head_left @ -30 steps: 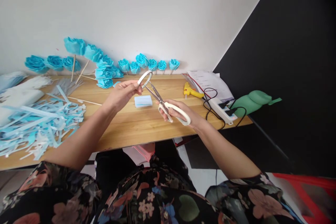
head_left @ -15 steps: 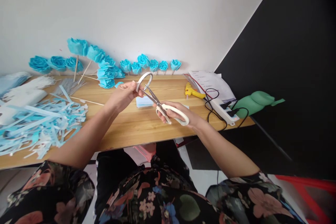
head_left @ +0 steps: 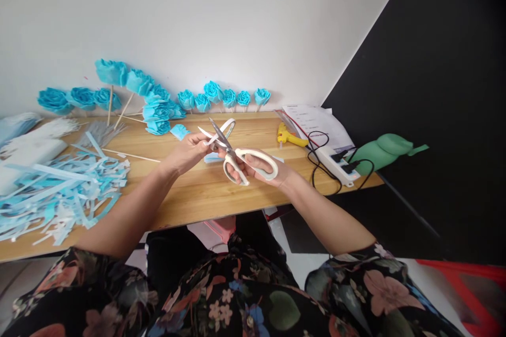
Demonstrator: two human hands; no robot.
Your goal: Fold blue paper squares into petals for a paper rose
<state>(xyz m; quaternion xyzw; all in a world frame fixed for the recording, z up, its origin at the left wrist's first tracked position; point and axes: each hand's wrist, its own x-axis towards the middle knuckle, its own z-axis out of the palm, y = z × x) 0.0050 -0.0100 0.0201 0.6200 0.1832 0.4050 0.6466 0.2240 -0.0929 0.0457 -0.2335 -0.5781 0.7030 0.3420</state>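
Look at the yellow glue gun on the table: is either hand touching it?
No: the glue gun lies alone on the table, while the right hand holds the scissors.

No legible text; print on papers [head_left: 316,118] too small.

White-handled steel scissors [head_left: 241,158] crossed a white strip [head_left: 221,131]. Blue paper roses [head_left: 213,96] lined the tan wooden surface [head_left: 197,189]; the glue gun [head_left: 288,137] was yellow, the sleeves [head_left: 98,295] black floral.
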